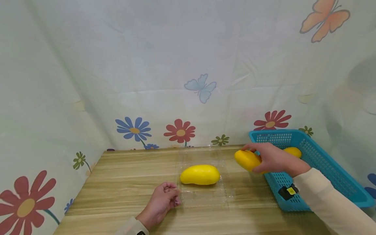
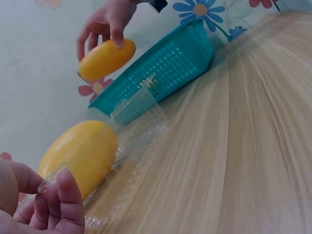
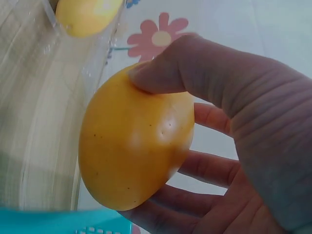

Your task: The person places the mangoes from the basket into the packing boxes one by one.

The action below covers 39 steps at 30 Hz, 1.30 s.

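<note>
"What did the left hand [image 1: 164,199] have?"

"The edge of a clear tray [image 1: 202,196]. Thumb and fingers pinched it on the left side, towards the near corner; the left wrist view showed the thin plastic caught between them."

"And the right hand [image 1: 271,158]?"

"That one gripped the first mango [image 1: 246,160], thumb on one side, fingers curled round the other. It held it up in the air, between the tray and the basket [image 1: 332,166], just by the basket's left rim."

"Was there fruit in the tray?"

"Yes, the second mango [image 1: 199,174] lay in it, on its side, its length running left to right in the head view. The left hand was near it but apart from it."

"What about the basket?"

"Blue, with holes in its walls, on the right of the table [image 1: 123,182]. The third mango [image 1: 293,152] lay in it, partly hidden behind the right hand and wrist."

"And round about?"

"The table had a wood-grain top. Behind it hung a pale cloth [image 1: 147,49] printed with flowers and butterflies. The person wore light sleeves [image 1: 329,195], with a black strap [image 1: 284,193] at the right wrist."
</note>
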### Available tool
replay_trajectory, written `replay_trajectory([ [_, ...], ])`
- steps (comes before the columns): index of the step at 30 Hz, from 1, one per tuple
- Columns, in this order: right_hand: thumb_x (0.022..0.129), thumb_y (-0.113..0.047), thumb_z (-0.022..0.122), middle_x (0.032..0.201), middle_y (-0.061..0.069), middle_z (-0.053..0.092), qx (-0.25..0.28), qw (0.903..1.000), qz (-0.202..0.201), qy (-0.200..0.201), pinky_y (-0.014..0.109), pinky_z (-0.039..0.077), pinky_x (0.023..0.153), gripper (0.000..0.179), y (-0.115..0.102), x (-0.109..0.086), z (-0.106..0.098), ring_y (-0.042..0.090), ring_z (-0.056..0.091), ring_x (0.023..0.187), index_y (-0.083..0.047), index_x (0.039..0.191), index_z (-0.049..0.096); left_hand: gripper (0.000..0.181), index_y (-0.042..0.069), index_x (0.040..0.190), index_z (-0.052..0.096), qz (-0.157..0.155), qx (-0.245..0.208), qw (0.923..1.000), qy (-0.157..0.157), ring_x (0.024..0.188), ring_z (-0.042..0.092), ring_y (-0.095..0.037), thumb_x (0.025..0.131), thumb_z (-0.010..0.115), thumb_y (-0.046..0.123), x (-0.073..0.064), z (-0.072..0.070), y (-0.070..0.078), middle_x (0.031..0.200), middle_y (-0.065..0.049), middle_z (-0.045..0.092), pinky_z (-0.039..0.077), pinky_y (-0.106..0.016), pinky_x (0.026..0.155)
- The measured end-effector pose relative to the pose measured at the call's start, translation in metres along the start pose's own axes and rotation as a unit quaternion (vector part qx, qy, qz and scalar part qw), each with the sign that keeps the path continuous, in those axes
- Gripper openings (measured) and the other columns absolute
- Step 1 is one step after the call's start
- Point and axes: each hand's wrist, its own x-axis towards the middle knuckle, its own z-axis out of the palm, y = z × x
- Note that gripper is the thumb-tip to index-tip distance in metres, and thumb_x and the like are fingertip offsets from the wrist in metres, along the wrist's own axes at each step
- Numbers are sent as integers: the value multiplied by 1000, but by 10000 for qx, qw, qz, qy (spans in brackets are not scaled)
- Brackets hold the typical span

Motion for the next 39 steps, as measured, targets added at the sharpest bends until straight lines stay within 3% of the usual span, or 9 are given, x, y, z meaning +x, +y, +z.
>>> replay_trajectory([
  [11, 73, -14, 88, 124, 5, 67, 398, 9975, -492, -312, 27, 58, 81, 69, -16, 13, 21, 19, 61, 100, -16, 136, 59, 27, -4, 118, 43, -1, -35, 10000, -33, 66, 57, -12, 96, 59, -1, 3, -2, -2, 79, 2, 56, 60, -27, 67],
  [26, 74, -14, 87, 126, 3, 66, 487, 9931, -955, -478, 27, 58, 84, 68, -33, 31, 48, 16, 61, 101, -16, 136, 58, 25, -2, 116, 45, 16, 27, 10000, 21, 68, 56, -12, 96, 59, -1, 4, -2, -3, 79, 2, 55, 60, -28, 67],
  [34, 73, -16, 89, 124, 2, 67, 509, 9920, -1058, -468, 29, 59, 87, 66, -43, 37, 64, 15, 61, 102, -15, 132, 60, 24, -2, 115, 46, -1, -50, 10000, 24, 67, 55, -12, 95, 59, -1, 3, -2, -3, 78, 3, 55, 60, -28, 67],
  [39, 72, -21, 89, 124, 3, 69, 323, 9923, -1132, -381, 36, 60, 91, 66, -51, 39, 73, 16, 61, 104, -10, 130, 62, 25, -2, 116, 46, -10, -78, 10000, 28, 68, 55, -13, 95, 60, -1, 3, -2, -4, 77, 3, 55, 60, -29, 67],
])
